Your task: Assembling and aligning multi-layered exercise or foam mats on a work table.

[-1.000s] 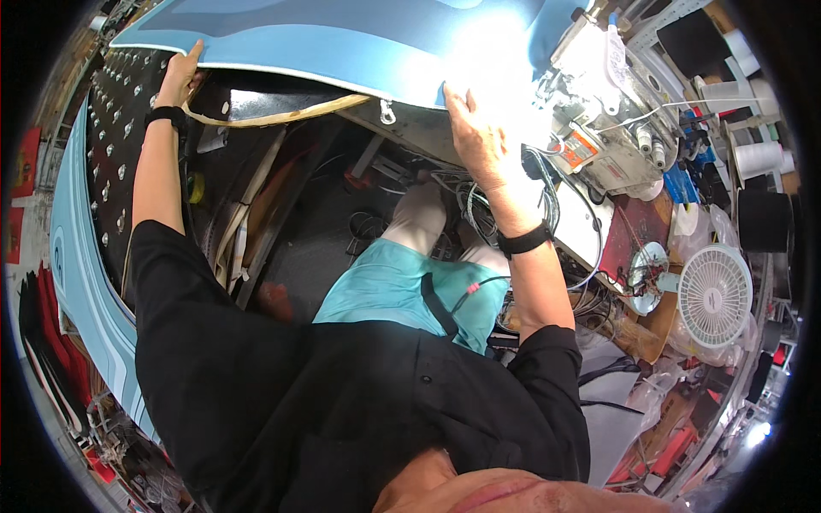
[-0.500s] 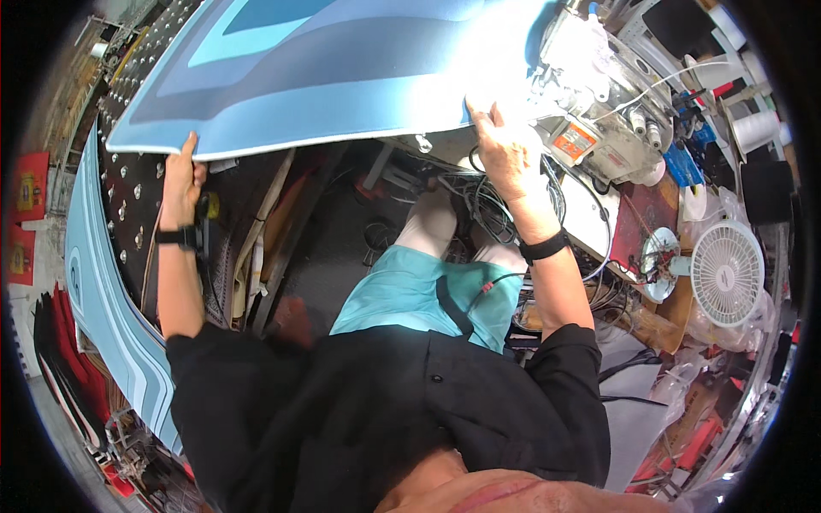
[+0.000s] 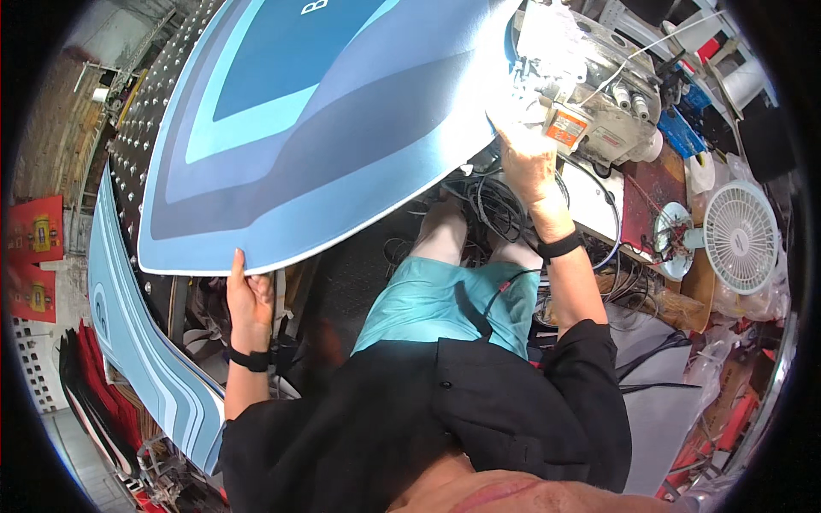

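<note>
A large mat [image 3: 333, 184] in bands of blue, grey-blue and turquoise with a white edge spreads ahead of me. My left hand [image 3: 250, 303] grips its near edge by the left corner, thumb on top and fingers curled beneath. At the mat's right edge, my right hand [image 3: 530, 167] holds the border close beside a sewing machine [image 3: 599, 81]. Strong glare there partly washes out the fingertips and the machine's needle area. Between my hands the edge bows toward me, over my knees.
A dark table studded with metal balls [image 3: 141, 145] lies under and left of the mat. Another blue patterned mat [image 3: 141, 342] hangs at its left side. Coiled black cables [image 3: 496, 205] sit below the machine. A white fan [image 3: 740, 239] and thread cones [image 3: 740, 81] stand right.
My left hand has moved toward me and right, drawing the mat's left corner nearer and turning the mat. The right hand has moved slightly right and nearer, still at the edge.
</note>
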A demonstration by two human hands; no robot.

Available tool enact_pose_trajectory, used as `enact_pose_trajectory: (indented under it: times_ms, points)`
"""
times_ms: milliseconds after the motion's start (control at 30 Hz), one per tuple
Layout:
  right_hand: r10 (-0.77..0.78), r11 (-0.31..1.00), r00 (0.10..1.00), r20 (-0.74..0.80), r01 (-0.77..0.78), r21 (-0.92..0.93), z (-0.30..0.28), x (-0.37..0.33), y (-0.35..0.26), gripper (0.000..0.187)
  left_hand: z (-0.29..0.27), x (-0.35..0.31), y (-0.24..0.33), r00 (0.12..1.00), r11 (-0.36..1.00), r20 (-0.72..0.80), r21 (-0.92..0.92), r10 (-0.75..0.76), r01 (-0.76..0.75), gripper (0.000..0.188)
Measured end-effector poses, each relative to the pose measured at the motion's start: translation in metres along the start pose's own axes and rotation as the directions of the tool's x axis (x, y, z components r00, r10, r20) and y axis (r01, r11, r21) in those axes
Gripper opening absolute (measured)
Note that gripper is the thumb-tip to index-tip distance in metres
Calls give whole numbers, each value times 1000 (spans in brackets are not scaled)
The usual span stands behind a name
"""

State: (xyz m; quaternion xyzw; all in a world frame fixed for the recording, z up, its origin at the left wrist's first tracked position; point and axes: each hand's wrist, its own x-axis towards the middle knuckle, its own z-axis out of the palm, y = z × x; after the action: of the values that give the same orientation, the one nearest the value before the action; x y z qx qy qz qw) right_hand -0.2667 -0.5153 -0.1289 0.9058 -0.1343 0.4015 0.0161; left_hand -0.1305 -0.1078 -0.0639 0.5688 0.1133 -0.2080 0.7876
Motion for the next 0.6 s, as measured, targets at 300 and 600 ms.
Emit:
enact_pose_trajectory:
  times_ms: [300,600]
  points:
    - [557,-699,445,701,-204,685,-9,-24,-91,12,10,-36,-41,997,999,78,-42,-16,19,29]
    - [469,-679,485,738,-336,653,-38,-31,-104,18,33,-67,-69,996,1000,90,-6,-7,7,27]
